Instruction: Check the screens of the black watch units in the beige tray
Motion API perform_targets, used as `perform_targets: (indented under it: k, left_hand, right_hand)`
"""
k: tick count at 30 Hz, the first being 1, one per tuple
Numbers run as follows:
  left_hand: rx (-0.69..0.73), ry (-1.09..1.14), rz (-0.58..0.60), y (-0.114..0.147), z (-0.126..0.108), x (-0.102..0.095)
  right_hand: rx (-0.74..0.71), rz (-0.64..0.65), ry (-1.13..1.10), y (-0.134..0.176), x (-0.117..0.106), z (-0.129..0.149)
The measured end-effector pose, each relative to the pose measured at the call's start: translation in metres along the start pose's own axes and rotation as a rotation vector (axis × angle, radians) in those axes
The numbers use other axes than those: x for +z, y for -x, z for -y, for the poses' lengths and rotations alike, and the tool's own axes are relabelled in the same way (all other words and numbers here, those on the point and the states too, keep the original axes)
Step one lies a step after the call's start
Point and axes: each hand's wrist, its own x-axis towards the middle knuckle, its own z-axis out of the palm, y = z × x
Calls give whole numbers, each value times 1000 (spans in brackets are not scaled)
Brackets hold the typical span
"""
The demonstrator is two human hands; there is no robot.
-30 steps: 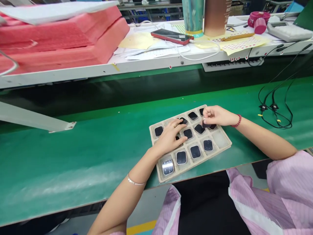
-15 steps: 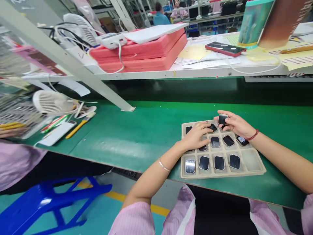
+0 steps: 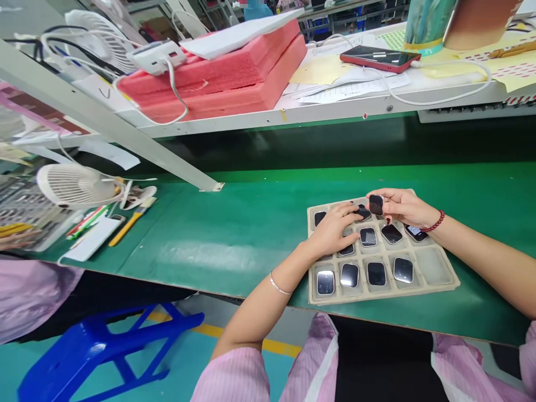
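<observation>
On glossy green counter: beige compartmented tray
Right grip: pinching black-faced rounded-square device
Left grip: spread over tray
Teal floor: blue plastic stool

Between the yellow-handled brush and the compartment tray, a hand could cross the green bench top freely, except where the slanting white post meets it towards the back. The left hand and right hand block parts of the tray's rear and middle rows, while the front row is open from above
</observation>
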Motion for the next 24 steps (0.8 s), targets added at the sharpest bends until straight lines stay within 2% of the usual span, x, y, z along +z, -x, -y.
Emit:
perform_targets:
  k: [5, 9, 13, 19, 24]
  left_hand:
    - [3, 0, -14, 0, 0, 0]
    - [3, -6, -12, 0, -2, 0]
    - [-2, -5, -11, 0, -3, -1]
    - [-10, 0, -8, -1, -4, 0]
    - [-10, -9, -12, 0, -3, 0]
  right_hand:
    - [-54, -63, 1, -1, 3, -3]
    - [-116, -174, 102, -2, 7, -6]
    - [-162, -228, 197, -3, 10, -7]
    - [-158, -239, 229, -4, 11, -4]
    - [-158, -240, 167, -4, 11, -3]
